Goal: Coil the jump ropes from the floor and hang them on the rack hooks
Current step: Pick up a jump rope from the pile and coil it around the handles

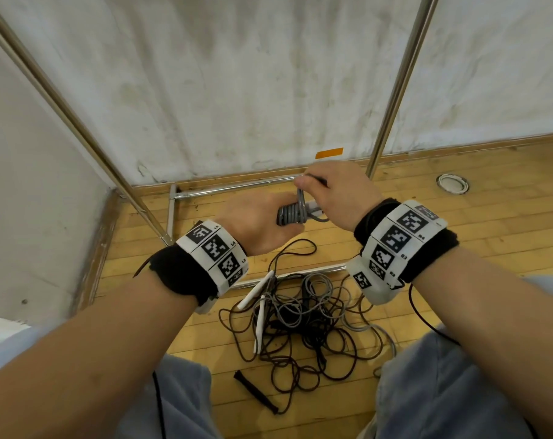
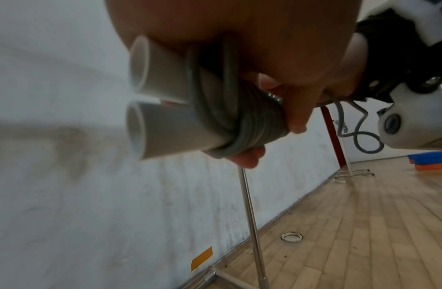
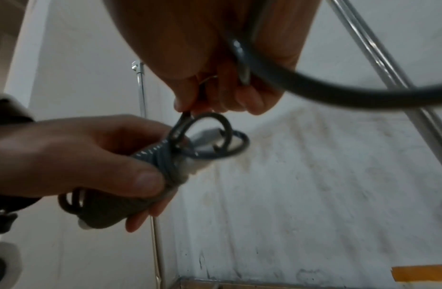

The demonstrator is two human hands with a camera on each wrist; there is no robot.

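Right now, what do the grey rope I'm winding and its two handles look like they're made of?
Grey rope: looks like smooth plastic-coated cord, slightly glossy, keeping springy round coils; a core can't be told. Handles: hollow white tubes, matte, probably hard plastic, with open ends showing thin walls. Left hand grips the bundle.

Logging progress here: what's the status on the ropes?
Left hand grips grey rope coiled round its handles. Right hand pinches the loose end. Tangled ropes remain on floor. None hung.
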